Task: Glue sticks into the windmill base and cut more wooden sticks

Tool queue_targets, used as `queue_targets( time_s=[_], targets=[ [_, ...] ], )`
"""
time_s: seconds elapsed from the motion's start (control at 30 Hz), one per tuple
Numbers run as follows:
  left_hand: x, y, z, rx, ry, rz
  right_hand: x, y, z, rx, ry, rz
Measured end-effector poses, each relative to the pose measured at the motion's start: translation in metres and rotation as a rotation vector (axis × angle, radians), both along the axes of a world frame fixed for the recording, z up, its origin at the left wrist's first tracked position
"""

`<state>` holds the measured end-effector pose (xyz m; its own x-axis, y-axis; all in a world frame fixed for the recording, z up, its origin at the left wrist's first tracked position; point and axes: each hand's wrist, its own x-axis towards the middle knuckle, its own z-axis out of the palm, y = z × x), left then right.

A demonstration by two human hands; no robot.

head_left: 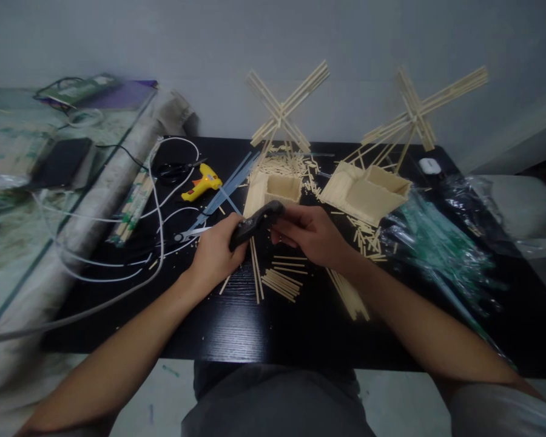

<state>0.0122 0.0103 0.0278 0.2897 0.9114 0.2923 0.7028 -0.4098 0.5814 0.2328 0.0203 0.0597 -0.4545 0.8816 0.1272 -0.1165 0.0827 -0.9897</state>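
My left hand (216,255) is closed around a dark tool with a curved black handle (257,223); its exact kind is unclear. At the tool's far end, my right hand (312,233) has its fingers bent together, touching or very near it. Whatever those fingers pinch is hidden. Just beyond my hands stands a wooden-stick model with a box-shaped base (283,187) and crossed blades (279,114). Several short sticks (282,284) lie below my hands, and a few long sticks (256,273) lie by my left hand.
A second stick model (368,193) stands to the right, near plastic-wrapped green-marked packages (450,243). On the left lie a yellow glue gun (202,183), black-handled scissors (173,172), and looping white cables (157,200). Cut stick pieces (368,237) litter the black table (236,331).
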Motion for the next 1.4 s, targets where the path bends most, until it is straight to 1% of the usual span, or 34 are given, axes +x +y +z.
queue_targets(
  time_s=[0.2, 0.4, 0.73, 0.97, 1.27, 1.4],
  targets=[
    [0.0006, -0.0001, -0.0023, -0.043, 0.011, 0.007, -0.0015, 0.0004, -0.0013, -0.043, 0.035, 0.011],
    [0.0015, -0.0021, 0.0028, -0.064, 0.033, 0.018, -0.0018, -0.0003, 0.0000, -0.064, 0.045, -0.001],
    [0.0015, -0.0015, 0.0054, -0.076, 0.093, 0.042, -0.0023, -0.0007, -0.0005, -0.059, 0.015, -0.030],
    [0.0011, -0.0016, 0.0043, -0.084, 0.129, 0.038, -0.0035, -0.0003, 0.0003, -0.048, 0.015, -0.044],
    [0.0015, -0.0009, 0.0049, -0.076, 0.146, 0.040, -0.0031, -0.0008, 0.0007, -0.052, -0.002, -0.058],
    [0.0023, -0.0006, 0.0049, -0.073, 0.144, 0.056, -0.0028, -0.0003, -0.0001, -0.027, -0.031, -0.065]
  ],
)
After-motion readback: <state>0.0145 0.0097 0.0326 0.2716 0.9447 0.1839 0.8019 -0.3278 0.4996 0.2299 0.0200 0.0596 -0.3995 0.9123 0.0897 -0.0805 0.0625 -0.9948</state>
